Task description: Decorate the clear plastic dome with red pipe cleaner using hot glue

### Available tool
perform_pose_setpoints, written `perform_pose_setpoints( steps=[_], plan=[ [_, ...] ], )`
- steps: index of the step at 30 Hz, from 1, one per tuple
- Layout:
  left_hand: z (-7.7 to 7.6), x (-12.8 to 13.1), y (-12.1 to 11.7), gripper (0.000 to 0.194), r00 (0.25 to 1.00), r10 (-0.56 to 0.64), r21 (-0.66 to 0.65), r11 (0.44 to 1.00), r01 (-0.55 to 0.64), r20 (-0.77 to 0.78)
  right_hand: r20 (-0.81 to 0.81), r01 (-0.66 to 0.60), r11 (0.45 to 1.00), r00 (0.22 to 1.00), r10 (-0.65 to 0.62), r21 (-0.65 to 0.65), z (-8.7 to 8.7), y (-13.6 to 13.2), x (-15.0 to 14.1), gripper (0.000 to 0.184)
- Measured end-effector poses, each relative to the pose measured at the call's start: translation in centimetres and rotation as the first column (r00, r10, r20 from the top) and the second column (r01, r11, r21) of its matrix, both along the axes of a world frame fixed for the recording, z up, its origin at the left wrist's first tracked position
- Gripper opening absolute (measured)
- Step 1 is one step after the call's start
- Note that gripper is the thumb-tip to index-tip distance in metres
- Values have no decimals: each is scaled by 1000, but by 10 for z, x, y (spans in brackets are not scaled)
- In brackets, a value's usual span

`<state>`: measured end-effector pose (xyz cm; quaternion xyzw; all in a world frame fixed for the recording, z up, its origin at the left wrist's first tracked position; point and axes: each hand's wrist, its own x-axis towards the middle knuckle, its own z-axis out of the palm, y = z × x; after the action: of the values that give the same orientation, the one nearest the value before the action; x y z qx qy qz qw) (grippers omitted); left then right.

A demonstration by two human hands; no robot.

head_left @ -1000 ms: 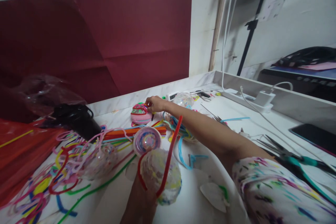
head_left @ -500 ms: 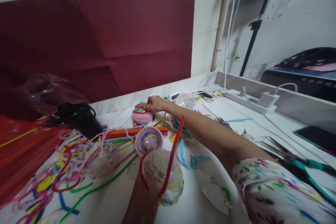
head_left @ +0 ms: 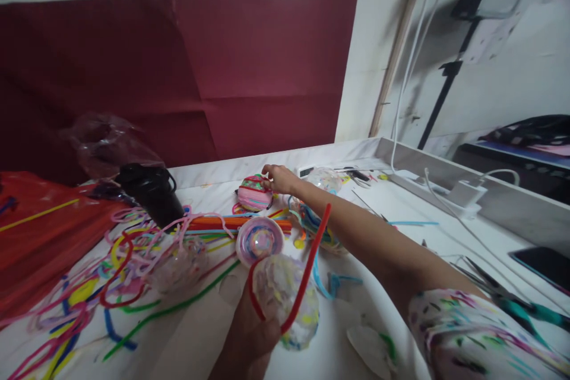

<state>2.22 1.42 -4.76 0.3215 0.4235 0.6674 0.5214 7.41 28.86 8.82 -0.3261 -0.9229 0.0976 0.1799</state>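
Observation:
My left hand (head_left: 252, 332), at the bottom middle, is closed around a clear plastic ball (head_left: 291, 303) with yellowish and bluish patches. A bent red pipe cleaner (head_left: 306, 273) runs around this ball, its free end sticking up. My right arm stretches to the back of the table. There my right hand (head_left: 281, 179) is at the right edge of a small pink round ornament (head_left: 253, 195) with a red and green top. Its thumb and forefinger look apart, and the fingertips are small and partly hidden. Between both hands sits a pink-rimmed bowl-like piece (head_left: 259, 241).
Tangled pipe cleaners (head_left: 89, 303) cover the left side near a black cup (head_left: 151, 193) and red plastic sheet (head_left: 48, 231). Orange pipe cleaners (head_left: 214, 224) lie behind the bowl-like piece. Pliers (head_left: 499, 294), a phone (head_left: 543, 267) and a white power strip (head_left: 449, 196) are at right.
The camera view has shifted, so the scene sits further right. My right hand has drawn slightly rightward from the pink ornament, with its fingers looser. My left hand still holds the clear ball.

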Motion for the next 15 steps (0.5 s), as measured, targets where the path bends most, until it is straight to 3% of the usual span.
perform_pose_setpoints(
  steps=[5, 8, 11, 13, 15],
  plan=[
    [-6, -21, -2, 76, 989, 93, 22, 996, -91, -115, -20, -133, 988, 991, 135, 84, -3, -3, -5, 35],
    [-7, -22, 2, 80, 995, 77, 89, 994, -70, -70, -21, -148, 984, 988, 151, 99, -4, -9, -11, 26],
    [-4, -16, 4, 76, 1000, -18, 129, 991, 15, 22, -43, -106, 989, 993, 111, 107, -6, -12, -14, 39],
    [1, -10, 2, 72, 985, -155, 129, 981, 145, 72, -58, -95, 990, 993, 102, 108, -8, -12, -14, 49],
    [9, -3, -3, 74, 961, -251, 184, 956, 227, 117, -69, -110, 989, 991, 117, 101, -10, -10, -11, 49]
  ],
)
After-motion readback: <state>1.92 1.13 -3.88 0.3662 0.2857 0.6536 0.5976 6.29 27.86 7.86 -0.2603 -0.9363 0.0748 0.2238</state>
